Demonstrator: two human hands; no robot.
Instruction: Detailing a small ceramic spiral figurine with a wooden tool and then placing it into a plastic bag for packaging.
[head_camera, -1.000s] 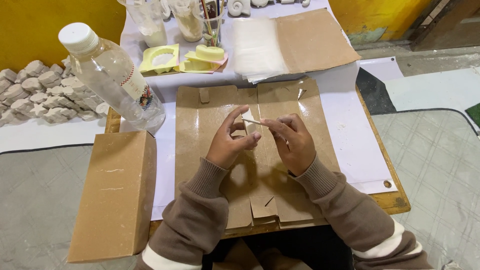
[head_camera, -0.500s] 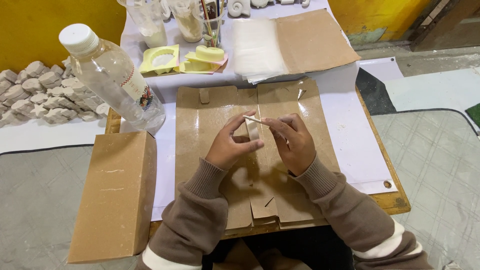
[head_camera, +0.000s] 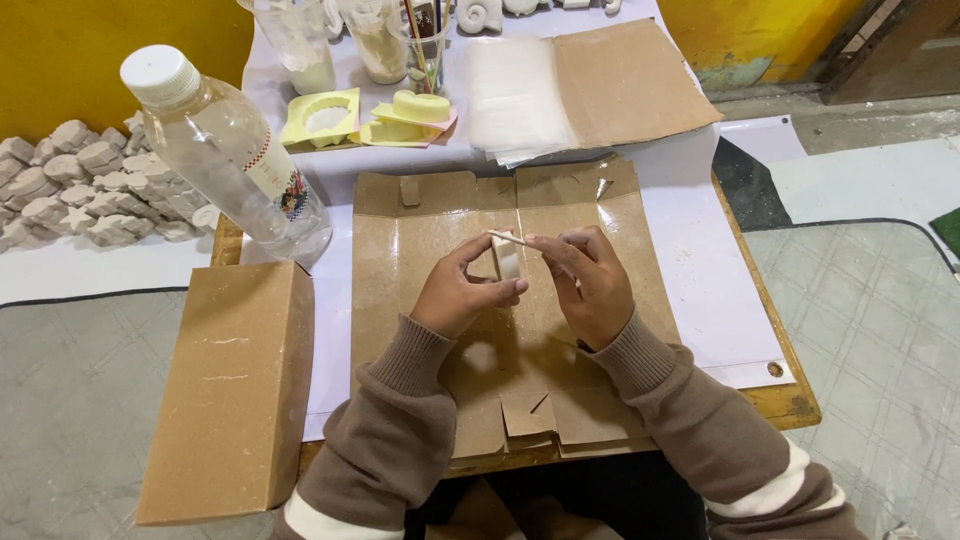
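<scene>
Seemingly for steadiness, both hands meet over the middle of the flattened cardboard box (head_camera: 440, 290), which lies spread on the table (head_camera: 700, 290) as a work mat that catches dust and crumbs. From the head view, the left hand (head_camera: 458, 295) has its grip closed around a small off-white cast piece (head_camera: 507, 258), thumb and fingers pinching it upright so one face is turned toward the other hand. The right hand (head_camera: 590, 285) pinches a thin wooden stick (head_camera: 505, 238) between thumb and forefinger; the stick's tip lies at the piece's top edge, at about 12 o'clock of it, apparently touching, held low like a fine scraping tool.

At 9 o'clock of the hands stands a closed brown cardboard box (head_camera: 225, 395), partly overhanging the table edge. At 10 o'clock a clear plastic water bottle (head_camera: 235, 160) with a white cap stands within easy reach. At 12 o'clock, farther back, lie yellow moulds (head_camera: 365, 115) and a stack of translucent sheets (head_camera: 515, 95) on an opened brown folder (head_camera: 630, 80), kept away from the working spot. Off the table at 9 to 10 o'clock, rows of similar pale cast pieces (head_camera: 70, 185) sit on the floor.
</scene>
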